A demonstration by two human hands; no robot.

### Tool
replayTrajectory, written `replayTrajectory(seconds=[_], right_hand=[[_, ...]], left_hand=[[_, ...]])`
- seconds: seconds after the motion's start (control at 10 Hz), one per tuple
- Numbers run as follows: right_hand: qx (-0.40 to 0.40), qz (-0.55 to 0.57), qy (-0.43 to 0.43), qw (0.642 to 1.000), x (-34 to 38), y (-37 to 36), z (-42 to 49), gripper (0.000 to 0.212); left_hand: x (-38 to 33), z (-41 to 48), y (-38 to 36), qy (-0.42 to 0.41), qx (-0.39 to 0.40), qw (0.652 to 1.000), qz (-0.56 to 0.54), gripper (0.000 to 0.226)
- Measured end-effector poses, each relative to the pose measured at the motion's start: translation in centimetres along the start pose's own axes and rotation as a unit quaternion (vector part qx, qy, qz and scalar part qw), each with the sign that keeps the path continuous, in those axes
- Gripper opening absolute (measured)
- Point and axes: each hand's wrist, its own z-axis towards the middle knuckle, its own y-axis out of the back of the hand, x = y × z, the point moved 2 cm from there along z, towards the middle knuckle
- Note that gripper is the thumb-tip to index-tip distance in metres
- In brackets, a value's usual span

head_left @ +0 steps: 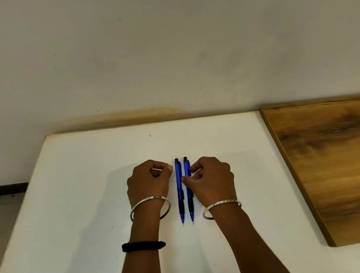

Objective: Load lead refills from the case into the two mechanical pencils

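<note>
Head camera view: two blue mechanical pencils (184, 189) lie side by side on a white table (80, 192), left hand (148, 180) curled loosely beside them gripping nothing, right hand (211, 175) fingertips touching one, no lead case visible, so loading seems unstarted.

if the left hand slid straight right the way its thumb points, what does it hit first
Probably the left pencil: the left hand has its thumb tip right beside that barrel, near the cap end. The right pencil lies just past it.
</note>
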Motion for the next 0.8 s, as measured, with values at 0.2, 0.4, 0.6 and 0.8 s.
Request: replayTrajectory(seconds=[0.2,0.4,0.6,0.8], right_hand=[[0.003,0.01,-0.011,1.0,0.0,-0.1,0.1,0.027],[0.0,0.017,-0.012,1.0,0.0,-0.1,0.1,0.03],[-0.033,0.055,-0.024,0.998,-0.4,1.0,0.3,0.03],[-0.098,0.109,-0.025,0.989,-0.6,3.5,-0.7,0.012]], left_hand=[[0.3,0.1,0.0,-0.004,0.008,1.0,0.007,0.01],[0.3,0.2,0.0,-0.002,0.009,1.0,0.007,0.009],[0.0,0.1,0.2,-0.006,-0.003,1.0,0.007,0.011],[-0.6,-1.8,1.3,-0.027,-0.015,1.0,0.001,0.011]])
